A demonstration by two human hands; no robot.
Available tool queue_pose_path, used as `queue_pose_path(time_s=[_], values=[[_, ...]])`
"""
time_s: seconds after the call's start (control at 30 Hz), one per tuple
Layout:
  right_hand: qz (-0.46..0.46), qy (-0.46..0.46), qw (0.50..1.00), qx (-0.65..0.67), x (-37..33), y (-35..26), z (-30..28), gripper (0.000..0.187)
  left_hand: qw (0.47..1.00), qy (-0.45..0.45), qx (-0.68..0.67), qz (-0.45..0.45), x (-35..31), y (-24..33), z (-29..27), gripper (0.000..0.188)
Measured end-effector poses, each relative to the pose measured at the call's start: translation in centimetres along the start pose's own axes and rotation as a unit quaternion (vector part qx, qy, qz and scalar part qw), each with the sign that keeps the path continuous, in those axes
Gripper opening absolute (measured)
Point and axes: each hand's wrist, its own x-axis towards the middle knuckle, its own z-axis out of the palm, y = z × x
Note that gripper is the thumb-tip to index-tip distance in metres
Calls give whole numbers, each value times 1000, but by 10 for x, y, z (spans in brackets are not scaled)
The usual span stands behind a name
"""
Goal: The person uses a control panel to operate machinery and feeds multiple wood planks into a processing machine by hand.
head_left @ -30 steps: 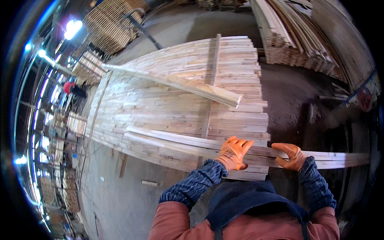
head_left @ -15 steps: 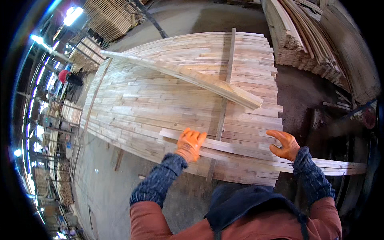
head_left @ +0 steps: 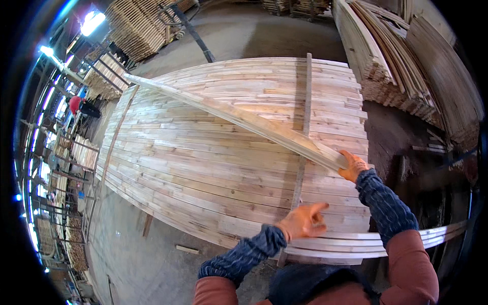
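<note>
Long, pale wooden boards [head_left: 239,116] lie diagonally across a wide layer of planks [head_left: 203,152]. My right hand [head_left: 354,166], in an orange glove, is closed round their near right end. My left hand [head_left: 303,221], gloved the same way, is over the near part of the layer with its fingers apart and nothing in it. Just below that hand, several narrow wooden strips [head_left: 356,244] run along the near edge and stick out past the right side. A thin crosswise batten [head_left: 305,112] lies on the planks, passing under the diagonal boards.
Stacked boards [head_left: 376,56] stand at the far right beside a large leaning panel [head_left: 445,66]. More timber stacks [head_left: 134,28] are at the back left. A person in red [head_left: 76,105] is far off at the left. A short wood piece [head_left: 187,249] lies on the floor.
My right hand has moved up from beside the near strips and taken hold of the diagonal boards' end. My left hand has let go of a strip and shifted right.
</note>
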Motion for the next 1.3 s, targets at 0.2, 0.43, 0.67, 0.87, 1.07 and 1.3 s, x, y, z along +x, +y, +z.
queue_pose_path(time_s=[0.2,0.43,0.67,0.87,1.07,1.3], values=[[11,43,999,0,7,14,10,76,907,250,-333,-65,114,-80,-82,72],[-24,19,999,17,-37,-8,51,69,922,345,-149,-89,106,-142,-100,89],[-74,-329,884,323,-54,-31,100,74,843,326,-423,-67,-9,-154,-30,52],[-180,-336,772,509,18,-194,106,103,740,158,-625,-191,-36,-21,51,61],[-155,-326,832,422,-20,-173,159,119,871,-55,-443,-202,-49,-52,154,73],[6,-328,911,248,-196,-50,76,125,965,76,-224,-113,-96,-16,20,57]])
